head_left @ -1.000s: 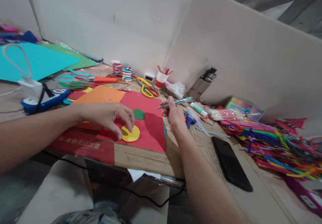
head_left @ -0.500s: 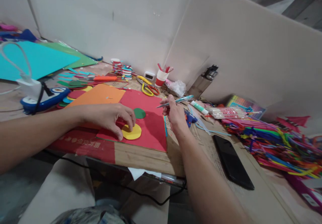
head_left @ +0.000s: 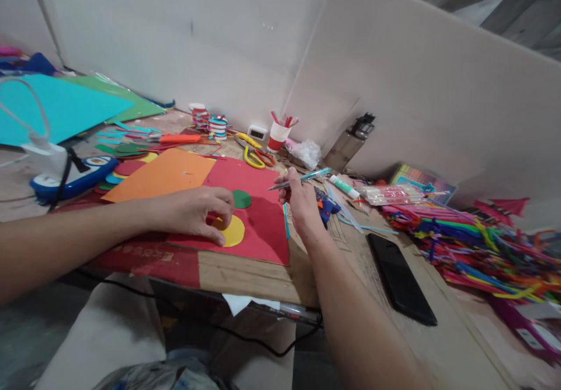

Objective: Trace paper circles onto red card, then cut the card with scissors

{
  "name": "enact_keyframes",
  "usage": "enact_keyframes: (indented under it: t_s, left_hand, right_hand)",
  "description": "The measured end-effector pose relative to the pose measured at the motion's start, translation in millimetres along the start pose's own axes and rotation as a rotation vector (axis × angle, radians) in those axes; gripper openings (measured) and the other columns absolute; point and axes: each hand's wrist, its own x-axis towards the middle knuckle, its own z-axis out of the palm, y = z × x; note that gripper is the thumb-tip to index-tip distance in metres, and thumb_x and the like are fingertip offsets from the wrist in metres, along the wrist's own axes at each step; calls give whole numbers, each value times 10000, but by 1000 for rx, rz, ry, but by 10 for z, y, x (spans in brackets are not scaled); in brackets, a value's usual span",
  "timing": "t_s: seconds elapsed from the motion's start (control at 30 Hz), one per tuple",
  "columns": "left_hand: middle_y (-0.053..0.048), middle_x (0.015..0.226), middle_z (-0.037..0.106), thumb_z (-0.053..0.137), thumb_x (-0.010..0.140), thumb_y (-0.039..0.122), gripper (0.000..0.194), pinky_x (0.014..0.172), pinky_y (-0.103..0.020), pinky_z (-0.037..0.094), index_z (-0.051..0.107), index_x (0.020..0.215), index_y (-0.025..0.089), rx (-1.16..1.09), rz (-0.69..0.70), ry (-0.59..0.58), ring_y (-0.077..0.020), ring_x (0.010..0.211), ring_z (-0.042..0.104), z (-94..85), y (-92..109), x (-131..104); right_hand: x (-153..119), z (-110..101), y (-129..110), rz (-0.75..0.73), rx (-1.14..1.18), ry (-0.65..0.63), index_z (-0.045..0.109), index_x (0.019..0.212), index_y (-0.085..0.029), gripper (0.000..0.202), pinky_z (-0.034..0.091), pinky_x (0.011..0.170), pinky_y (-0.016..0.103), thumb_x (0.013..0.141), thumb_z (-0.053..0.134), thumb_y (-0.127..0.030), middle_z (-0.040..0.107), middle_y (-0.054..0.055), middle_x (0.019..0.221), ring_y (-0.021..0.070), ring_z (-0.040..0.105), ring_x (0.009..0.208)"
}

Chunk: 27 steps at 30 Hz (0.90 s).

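My left hand (head_left: 204, 211) reaches over a yellow paper circle (head_left: 233, 232), thumb and fingers curved and apart, the thumb tip at its left part. The circle lies flat on a red paper sheet (head_left: 263, 226), its left side partly covered by the hand. Just beyond sits a green paper circle (head_left: 242, 199) on the same sheet. My right hand (head_left: 299, 200) is closed on a teal pen (head_left: 312, 175), held above the sheet's right edge with the tip pointing left. An orange sheet (head_left: 166, 173) overlaps the red one on the left.
Yellow-handled scissors (head_left: 254, 157), a paper cup (head_left: 278, 135) and a glue stick (head_left: 344, 186) stand or lie behind. To the right are a black phone (head_left: 400, 279) and bundled pipe cleaners (head_left: 473, 249). A blue power strip (head_left: 74, 179) is at left.
My left thumb has moved right onto the yellow circle, and its fingers have shifted slightly. The right hand still holds the pen in about the same place. The view has shifted slightly.
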Motion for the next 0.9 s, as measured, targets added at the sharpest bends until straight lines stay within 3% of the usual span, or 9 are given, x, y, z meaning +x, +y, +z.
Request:
enact_keyframes:
  t_s: [0.23, 0.47, 0.6, 0.67, 0.73, 0.8, 0.9]
  left_hand:
    - [-51, 930, 694, 681, 856, 296, 126, 788, -198, 481, 726, 812, 186, -93, 55, 19, -135, 867, 652, 23, -35, -73]
    - [-63, 960, 688, 719, 824, 331, 150, 798, -212, 494, 722, 799, 184, -92, 83, 66, -143, 882, 652, 59, -57, -75]
    - [-62, 917, 701, 746, 792, 401, 218, 768, -224, 500, 731, 780, 184, -153, 68, 77, -144, 834, 653, -32, -53, -78]
    - [-64, 846, 709, 693, 839, 437, 275, 756, -240, 502, 729, 755, 178, -247, 42, 180, -144, 791, 648, -143, -72, -92]
    - [-72, 805, 711, 630, 885, 470, 359, 761, -263, 499, 713, 708, 169, -305, -21, 372, -155, 778, 641, -264, -106, -109]
    - [-67, 787, 714, 607, 897, 486, 389, 780, -274, 498, 716, 697, 172, -301, -60, 494, -165, 792, 644, -351, -136, -122]
    - [-72, 827, 739, 573, 915, 497, 391, 800, -281, 512, 750, 764, 183, -289, -55, 436, -179, 833, 666, -360, -139, -130]
  right_hand:
    - [-14, 5, 1, 21, 5, -15, 677, 715, -167, 543, 365, 456, 227, 830, 554, -683, 525, -18, 530, 94, 475, 463]
    - [-29, 9, -16, 45, -8, -11, 676, 715, -167, 558, 378, 464, 231, 824, 545, -699, 535, -13, 533, 96, 481, 468]
    - [-33, 15, -30, 31, -8, -17, 666, 696, -168, 564, 368, 462, 231, 822, 545, -704, 522, -16, 531, 94, 473, 473]
    - [-30, 11, -32, 26, 8, -18, 673, 714, -167, 558, 363, 462, 228, 826, 548, -699, 524, -15, 541, 93, 475, 482]
    - [-24, 5, -31, 28, 22, -19, 675, 726, -168, 553, 362, 463, 227, 831, 548, -695, 527, -14, 546, 93, 475, 486]
    - [-16, 0, -27, 31, 17, -21, 671, 720, -170, 550, 362, 464, 229, 835, 544, -693, 533, -10, 547, 95, 477, 487]
    - [-7, -6, -20, 37, 3, -24, 664, 705, -172, 549, 358, 461, 234, 835, 545, -691, 540, -6, 547, 98, 478, 484]
